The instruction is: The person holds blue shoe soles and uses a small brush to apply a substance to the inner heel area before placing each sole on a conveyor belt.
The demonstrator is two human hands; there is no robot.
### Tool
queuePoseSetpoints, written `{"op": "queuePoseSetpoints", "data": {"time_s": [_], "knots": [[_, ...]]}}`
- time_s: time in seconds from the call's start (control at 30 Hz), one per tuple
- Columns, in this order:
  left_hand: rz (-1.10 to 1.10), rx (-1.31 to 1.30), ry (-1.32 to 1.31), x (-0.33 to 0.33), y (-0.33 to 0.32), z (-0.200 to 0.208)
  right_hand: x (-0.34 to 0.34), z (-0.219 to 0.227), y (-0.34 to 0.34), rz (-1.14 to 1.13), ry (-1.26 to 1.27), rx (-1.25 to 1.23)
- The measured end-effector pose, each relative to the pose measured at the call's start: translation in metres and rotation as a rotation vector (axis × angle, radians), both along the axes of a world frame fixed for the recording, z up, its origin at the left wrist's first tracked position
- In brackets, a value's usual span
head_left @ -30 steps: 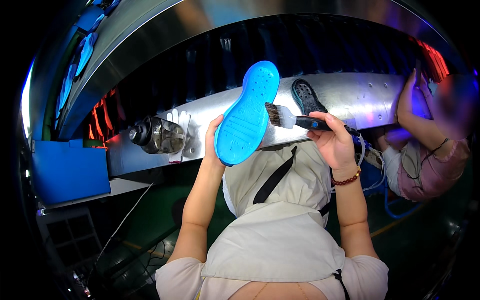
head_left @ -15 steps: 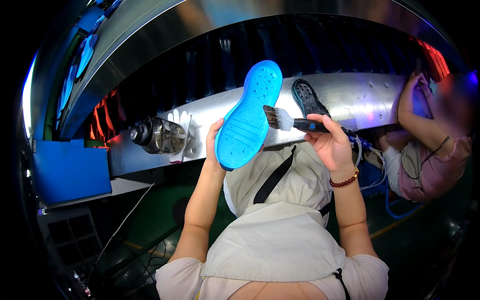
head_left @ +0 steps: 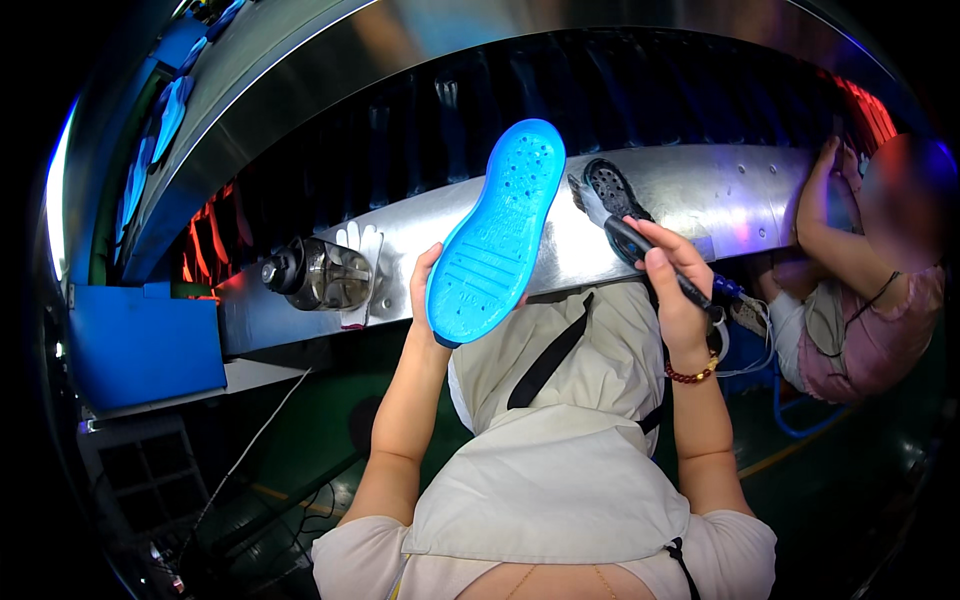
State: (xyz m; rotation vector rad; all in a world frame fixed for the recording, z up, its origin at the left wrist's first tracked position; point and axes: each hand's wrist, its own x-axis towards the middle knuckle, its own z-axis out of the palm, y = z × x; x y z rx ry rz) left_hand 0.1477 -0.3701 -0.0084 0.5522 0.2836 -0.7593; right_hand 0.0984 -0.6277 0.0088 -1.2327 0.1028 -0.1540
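Note:
My left hand [head_left: 424, 287] grips a bright blue shoe sole [head_left: 497, 235] near its heel end, thumb along the edge and fingertips showing on the far side. The sole's inner face looks up at me, with small holes toward the toe and ridges toward the heel. In my right hand [head_left: 677, 290] is a brush with a black handle [head_left: 634, 246]. Its bristles, apart from the blue sole, hang by a dark piece shaped like a sole [head_left: 611, 187] with round openings, which lies on the metal ledge.
A metal ledge [head_left: 745, 200] runs in front of me. On its left part rest a dark see-through bottle [head_left: 333, 275] and white gloves [head_left: 362, 260]. Beyond it is a dark conveyor opening. A seated person [head_left: 870, 310] works at the right. A blue box [head_left: 147, 340] stands at the left.
My right hand has swung the brush off the blue sole toward the right, its bristles now beside the dark piece. The sole has shifted only slightly.

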Motion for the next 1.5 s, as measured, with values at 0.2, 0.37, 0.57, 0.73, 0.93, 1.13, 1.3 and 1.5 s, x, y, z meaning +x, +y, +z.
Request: {"op": "queuePoseSetpoints", "data": {"time_s": [0.2, 0.37, 0.57, 0.73, 0.93, 1.13, 1.3, 1.5], "knots": [[0.018, -0.087, 0.045, -0.001, -0.002, -0.002, -0.001, 0.005, 0.007, -0.112, -0.476, -0.784], [0.01, -0.065, -0.011, -0.003, -0.007, 0.005, 0.0, 0.012, 0.015, -0.089, -0.71, -1.021], [-0.005, -0.06, -0.028, -0.004, -0.006, 0.003, -0.004, 0.012, 0.014, -0.05, -0.804, -1.16], [0.021, -0.032, -0.01, -0.005, -0.008, 0.003, -0.005, 0.011, 0.014, -0.049, -0.825, -1.172], [0.022, -0.027, -0.017, -0.005, -0.008, 0.002, -0.004, 0.009, 0.015, -0.038, -0.784, -1.061], [0.013, -0.038, -0.083, -0.007, 0.004, 0.007, -0.004, 0.004, 0.005, -0.093, -0.452, -0.608], [0.099, 0.219, -0.331, 0.009, 0.036, 0.027, -0.009, -0.021, -0.008, -0.227, -0.084, -0.068], [0.18, 0.043, -0.717, 0.088, 0.065, 0.131, -0.018, -0.046, -0.026, -0.317, 0.131, -0.07]]}}
